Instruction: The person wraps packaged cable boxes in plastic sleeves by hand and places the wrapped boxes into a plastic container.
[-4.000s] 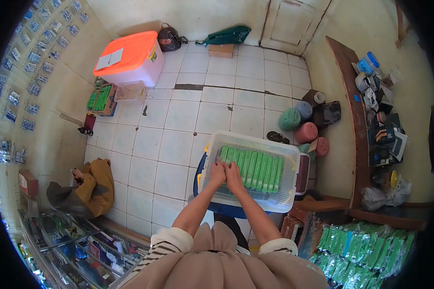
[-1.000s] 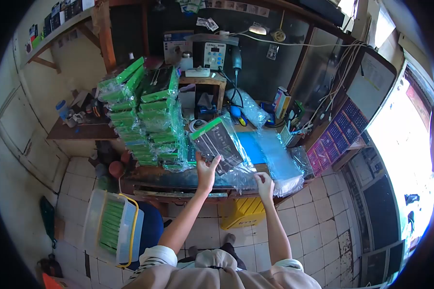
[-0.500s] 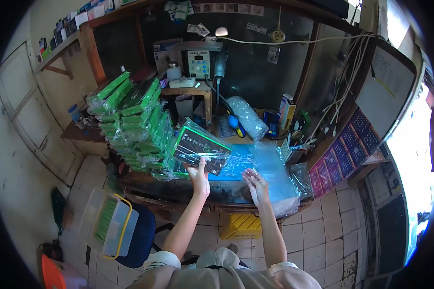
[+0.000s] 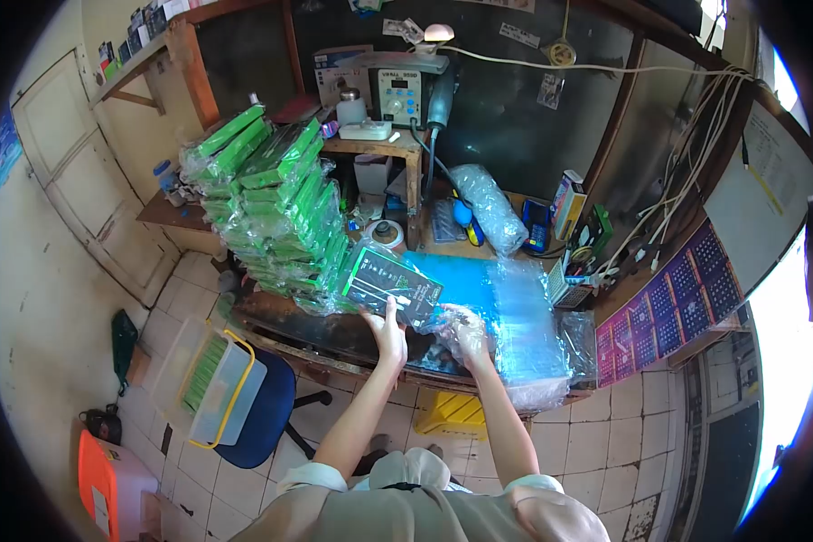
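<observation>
A flat black box with green edges (image 4: 390, 278) sits inside a clear plastic bag, tilted above the front of the desk. My left hand (image 4: 387, 334) grips the box at its lower edge, thumb on its front face. At the box's right end, my right hand (image 4: 466, 336) is closed on the loose, crumpled end of the plastic bag. Just left of the box rises a tall stack of plastic-wrapped green boxes (image 4: 285, 221). On the right of the desk lies a pile of flat clear plastic bags (image 4: 528, 316), partly over a blue mat (image 4: 465, 278).
Behind the mat lie a bubble-wrap roll (image 4: 488, 210) and a card terminal (image 4: 537, 226). A soldering station (image 4: 399, 98) stands on the raised shelf. Below are a yellow stool (image 4: 452, 415), a blue chair (image 4: 266, 406) and a clear bin with a yellow handle (image 4: 203, 379).
My right hand, with fingers apart from the box before, has moved left and closed on the bag's end. The box has been lowered and turned slightly. The head view has shifted.
</observation>
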Demonstrator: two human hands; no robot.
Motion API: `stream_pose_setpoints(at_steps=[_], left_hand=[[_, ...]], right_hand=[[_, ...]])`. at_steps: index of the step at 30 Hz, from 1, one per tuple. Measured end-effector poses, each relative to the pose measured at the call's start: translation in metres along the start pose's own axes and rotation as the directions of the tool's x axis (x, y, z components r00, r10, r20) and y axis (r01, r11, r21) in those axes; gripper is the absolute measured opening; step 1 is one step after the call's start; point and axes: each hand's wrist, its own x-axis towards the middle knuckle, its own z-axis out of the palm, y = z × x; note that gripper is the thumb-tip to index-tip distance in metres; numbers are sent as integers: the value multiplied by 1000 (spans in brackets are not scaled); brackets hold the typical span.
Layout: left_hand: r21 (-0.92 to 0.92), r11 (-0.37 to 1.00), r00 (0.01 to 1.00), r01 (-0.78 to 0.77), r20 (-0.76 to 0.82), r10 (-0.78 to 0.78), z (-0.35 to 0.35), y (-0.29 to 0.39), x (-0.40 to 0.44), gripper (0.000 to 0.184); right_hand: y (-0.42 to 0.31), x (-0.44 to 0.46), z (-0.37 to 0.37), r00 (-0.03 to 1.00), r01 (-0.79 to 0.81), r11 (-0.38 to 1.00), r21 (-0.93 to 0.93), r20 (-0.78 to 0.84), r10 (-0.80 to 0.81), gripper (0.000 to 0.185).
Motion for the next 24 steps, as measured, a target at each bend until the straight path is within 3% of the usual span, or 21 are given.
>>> stream_pose_setpoints(at_steps=[7, 8, 9, 11, 12, 14, 15, 20, 24], left_hand=[[-9, 1000, 997, 16, -71, -17, 3, -3, 5, 55], [-40, 999, 998, -18, -65, 15, 3, 1, 9, 51], [-42, 999, 994, -29, -107, 25, 4, 5, 14, 49], [23, 997, 990, -78, -119, 80, 5, 15, 25, 46], [24, 997, 990, -77, -120, 79, -2, 17, 33, 46], [312, 868, 901, -386, -73, 427, -15, 12, 51, 41], [105, 930, 926, -352, -108, 362, -2, 28, 43, 33], [202, 875, 893, -439, -13, 451, -29, 28, 62, 15], [239, 842, 864, -484, -21, 503, -30, 39, 66, 14]], right_hand=[[-3, -1, -6, 994, -90, 975, -203, -76, 76, 10], [-8, -2, -5, 996, -9, 946, -323, -83, -19, 10], [-7, -3, -6, 996, -7, 945, -326, -87, -22, 10], [-4, -4, -11, 991, -17, 992, -125, -132, 1, 12], [1, 1, -19, 992, -31, 973, -229, -127, 2, 16], [15, 6, -29, 987, -11, 991, -131, -159, -10, 17], [17, 6, -31, 982, 14, 999, -31, -188, -19, 18], [44, 9, -44, 971, -28, 1000, 4, -239, 28, 12], [56, 9, -53, 969, -8, 997, -78, -246, -12, 12]])
